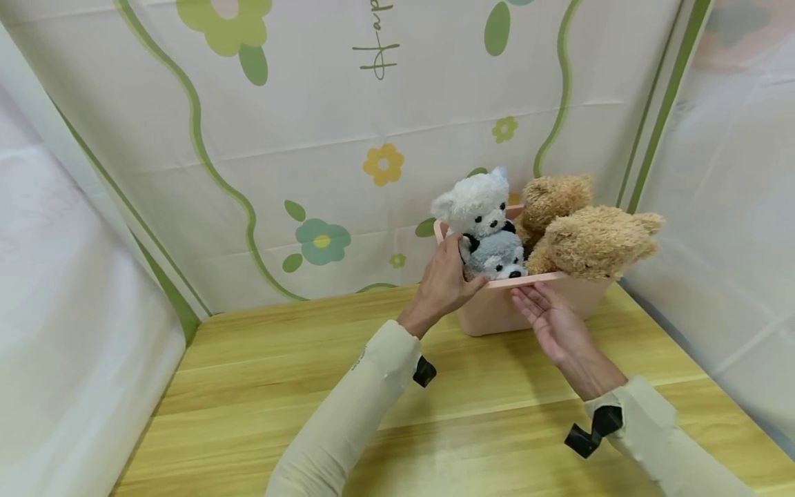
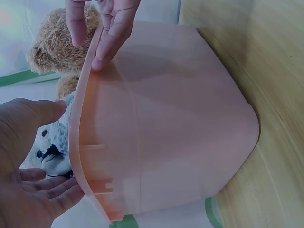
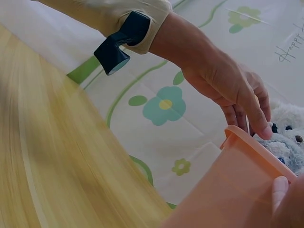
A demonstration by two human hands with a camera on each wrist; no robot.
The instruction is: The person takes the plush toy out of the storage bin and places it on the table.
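Currently: bin point(image 1: 499, 312) upright at the far right of the tabletop point(image 1: 279, 386), close to its right edge, cloth point(image 1: 298, 124) just behind. Packed above the rim. White bear point(image 1: 475, 200) far left, grey toy point(image 1: 493, 257) in front of it, far brown bear point(image 1: 555, 197) and near brown bear point(image 1: 596, 241) to the right.

Left hand point(image 1: 444, 279) at the bin's near left corner, thumb and fingers apart, grey toy beside them; cannot tell how hard it presses. Right hand point(image 1: 555, 321) palm up, fingers fairly straight, tips at the near wall just under the rim; not wrapped round anything.

Main worry: near brown bear. Its head juts past the bin's right end, so a jolt or rightward tilt could roll it out. Little tabletop on that side to catch it; it might drop over the edge.

Second: right hand's contact. Flat fingers under a lip would probably bear some lift but resist sliding poorly. Lift from the near side alone could tip the bin toward the cloth, toys shifting with it.

Third: left thumb so near the grey toy that fur could get trapped at the rim. Any shove there might also unsettle the white bear, perched high.
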